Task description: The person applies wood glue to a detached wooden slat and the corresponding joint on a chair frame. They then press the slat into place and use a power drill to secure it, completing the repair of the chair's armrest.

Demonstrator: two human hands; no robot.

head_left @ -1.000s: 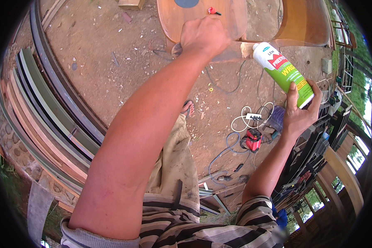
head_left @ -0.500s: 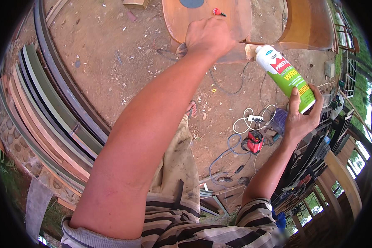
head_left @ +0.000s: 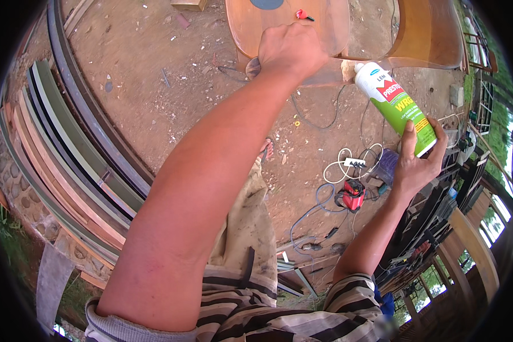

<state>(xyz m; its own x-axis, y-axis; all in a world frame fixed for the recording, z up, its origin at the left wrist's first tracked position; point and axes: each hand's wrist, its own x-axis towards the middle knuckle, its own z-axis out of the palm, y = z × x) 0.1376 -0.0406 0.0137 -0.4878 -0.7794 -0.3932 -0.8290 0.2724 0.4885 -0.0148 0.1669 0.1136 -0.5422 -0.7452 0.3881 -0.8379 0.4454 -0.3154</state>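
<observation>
A wooden chair (head_left: 330,34) with a smooth orange-brown seat lies at the top of the view. My left hand (head_left: 290,51) is closed over the front edge of its seat frame; the fingertips are hidden behind the hand. In my right hand (head_left: 419,157) is a white and green glue bottle (head_left: 402,108), gripped near its base and tilted to the upper left. Its nozzle points at the pale, bare joint (head_left: 347,69) of the chair frame and looks to be touching or very near it. A small red cap (head_left: 302,14) with a dark tip rests on the seat.
The chair's curved backrest (head_left: 430,34) rises at upper right. On the dirt floor lie a red power tool (head_left: 352,196), a white power strip (head_left: 355,163) and loose cables. Long boards (head_left: 91,154) are stacked at the left. A purple bucket (head_left: 387,164) stands near my right forearm.
Almost nothing differs. The view has shifted slightly, and the bottle stays tilted by the joint in my right hand. My left hand keeps its place on the chair.
</observation>
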